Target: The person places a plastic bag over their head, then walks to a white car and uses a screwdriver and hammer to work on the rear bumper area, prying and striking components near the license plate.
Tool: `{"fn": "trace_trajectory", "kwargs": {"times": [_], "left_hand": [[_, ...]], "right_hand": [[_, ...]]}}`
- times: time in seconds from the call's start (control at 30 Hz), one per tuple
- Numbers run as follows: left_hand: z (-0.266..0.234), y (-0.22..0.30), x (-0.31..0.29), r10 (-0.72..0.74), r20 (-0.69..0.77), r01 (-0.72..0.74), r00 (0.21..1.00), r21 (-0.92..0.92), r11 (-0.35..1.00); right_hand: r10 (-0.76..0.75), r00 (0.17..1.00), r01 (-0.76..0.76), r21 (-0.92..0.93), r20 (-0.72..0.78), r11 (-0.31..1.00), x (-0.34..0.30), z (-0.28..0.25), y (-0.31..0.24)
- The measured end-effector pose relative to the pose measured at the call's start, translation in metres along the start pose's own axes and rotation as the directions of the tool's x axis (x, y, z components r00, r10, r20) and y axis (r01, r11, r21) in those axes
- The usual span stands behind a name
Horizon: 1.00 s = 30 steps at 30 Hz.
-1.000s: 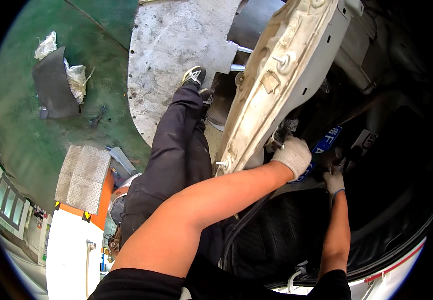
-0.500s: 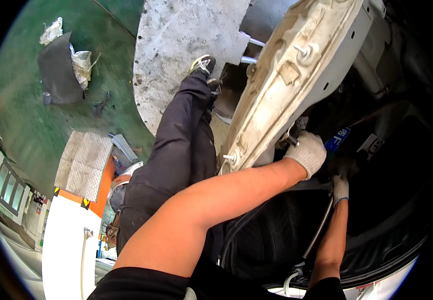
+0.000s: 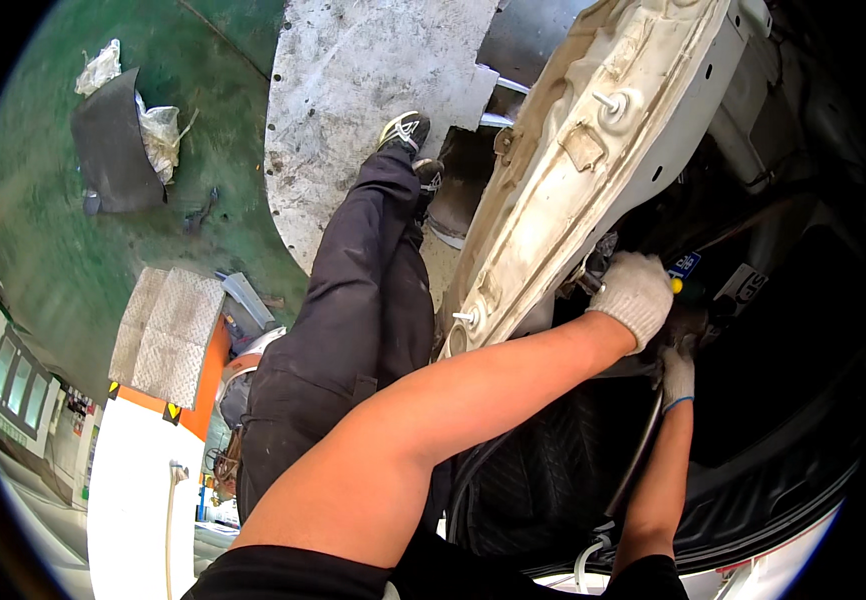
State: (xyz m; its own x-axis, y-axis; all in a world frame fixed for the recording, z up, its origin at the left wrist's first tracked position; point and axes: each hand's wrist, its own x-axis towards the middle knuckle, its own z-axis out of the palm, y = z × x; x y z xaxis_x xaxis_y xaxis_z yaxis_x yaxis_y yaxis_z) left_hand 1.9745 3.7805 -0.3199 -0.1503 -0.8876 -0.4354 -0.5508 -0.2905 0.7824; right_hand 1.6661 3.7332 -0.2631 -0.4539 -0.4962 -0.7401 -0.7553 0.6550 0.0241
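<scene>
Apparently, knit-gloved left hand (image 3: 633,290) grips a yellow-ended tool (image 3: 676,285); right hand (image 3: 679,374): grip unclear.

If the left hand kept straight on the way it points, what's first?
Probably the blue plate, up and right of the left hand in the picture. The yellow tip at the hand's edge may belong to something it holds. Depth is unclear; the hand might pass over the plate.

A dark panel (image 3: 111,142) lies beside crumpled plastic (image 3: 161,138) on green floor (image 3: 215,125).
</scene>
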Motion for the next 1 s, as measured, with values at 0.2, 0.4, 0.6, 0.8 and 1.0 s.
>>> {"fn": "trace_trajectory", "kwargs": {"times": [0.2, 0.4, 0.6, 0.8, 1.0], "left_hand": [[-0.002, -0.001, 0.007, -0.034, -0.074, 0.035, 0.997, 0.001, 0.999], [-0.01, -0.004, 0.011, -0.1, -0.154, 0.093, 0.983, -0.056, 0.994], [-0.007, 0.0, 0.011, -0.108, -0.127, 0.094, 0.986, -0.107, 0.99], [-0.008, -0.002, 0.005, -0.049, -0.099, 0.045, 0.994, -0.05, 0.998], [-0.012, -0.003, 0.005, -0.056, -0.063, 0.052, 0.996, -0.072, 0.996]], "right_hand": [[-0.232, 0.972, 0.23, -0.052, -0.032, 0.972, 0.015, 0.001, -0.074], [-0.352, 0.935, 0.345, -0.316, 0.036, 0.884, 0.02, -0.048, -0.121], [-0.4, 0.915, 0.368, -0.505, 0.049, 0.781, 0.04, -0.069, -0.146], [-0.33, 0.943, 0.276, -0.468, -0.036, 0.839, 0.018, -0.103, -0.163], [-0.357, 0.931, 0.327, -0.591, 0.07, 0.737, 0.023, -0.089, -0.169]]}}
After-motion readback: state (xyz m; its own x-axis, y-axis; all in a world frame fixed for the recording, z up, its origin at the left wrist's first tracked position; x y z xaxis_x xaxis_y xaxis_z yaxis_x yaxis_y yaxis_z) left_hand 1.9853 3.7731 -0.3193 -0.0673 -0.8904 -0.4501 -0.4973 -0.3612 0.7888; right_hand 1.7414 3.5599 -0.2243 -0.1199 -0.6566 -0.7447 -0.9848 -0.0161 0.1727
